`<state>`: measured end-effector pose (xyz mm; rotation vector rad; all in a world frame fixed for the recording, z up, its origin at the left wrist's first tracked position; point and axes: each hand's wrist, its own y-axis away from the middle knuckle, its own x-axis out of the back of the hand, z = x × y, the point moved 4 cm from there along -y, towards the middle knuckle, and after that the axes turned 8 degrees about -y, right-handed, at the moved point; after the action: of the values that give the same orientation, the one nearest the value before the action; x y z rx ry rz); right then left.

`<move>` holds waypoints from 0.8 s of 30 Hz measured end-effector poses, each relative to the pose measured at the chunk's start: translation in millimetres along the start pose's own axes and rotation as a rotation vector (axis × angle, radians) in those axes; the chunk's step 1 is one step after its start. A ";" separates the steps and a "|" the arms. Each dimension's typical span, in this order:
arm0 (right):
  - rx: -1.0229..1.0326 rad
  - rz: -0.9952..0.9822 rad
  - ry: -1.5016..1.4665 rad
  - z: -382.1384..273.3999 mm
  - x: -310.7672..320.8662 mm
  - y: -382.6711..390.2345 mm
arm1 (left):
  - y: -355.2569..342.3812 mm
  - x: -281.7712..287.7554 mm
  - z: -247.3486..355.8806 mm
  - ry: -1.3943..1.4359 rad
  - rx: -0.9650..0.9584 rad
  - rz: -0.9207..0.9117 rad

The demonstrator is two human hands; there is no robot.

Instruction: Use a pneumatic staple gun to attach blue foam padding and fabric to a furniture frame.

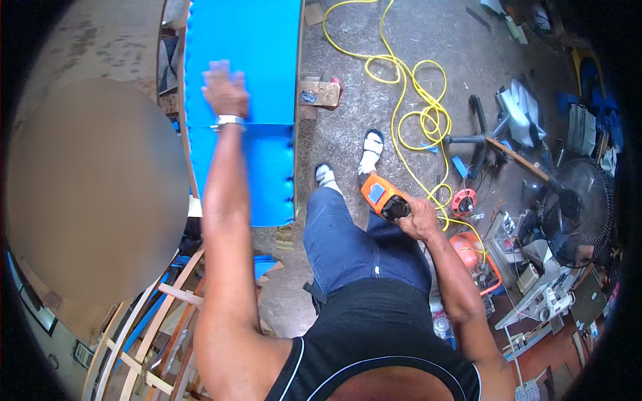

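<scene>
1. Blue panel [244, 47] lies ahead on the left; left hand [225, 90] rests flat on it, fingers together
2. Right hand [420, 219], fingers clamped, holds orange power tool [382, 197] above right thigh

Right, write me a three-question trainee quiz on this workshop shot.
1. True or false: the left hand lies flat on the blue corrugated sheet.
2. What does the right hand hold? A) a hammer B) an orange power tool C) a paintbrush
3. Fill in: the coiled cable on the concrete floor is ____ in colour.

Key: 1 true; 2 B; 3 yellow.
</scene>
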<state>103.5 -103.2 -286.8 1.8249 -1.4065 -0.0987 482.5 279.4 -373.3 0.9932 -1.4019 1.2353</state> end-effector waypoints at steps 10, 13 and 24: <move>0.208 -0.009 0.010 -52.0 6.3 -114.3 | 41.6 -22.7 81.8 0.002 -0.318 -0.224; 0.252 -0.031 -0.006 -80.9 -0.9 -144.6 | 42.1 -16.1 80.9 -0.017 -0.347 -0.259; 0.267 -0.090 0.044 -114.4 -24.1 -189.2 | 44.3 -20.6 72.4 0.056 -0.329 -0.303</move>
<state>299.2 -11.5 -339.2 2.0954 -1.3582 0.0870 432.4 213.8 -401.9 0.8932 -1.3026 0.7749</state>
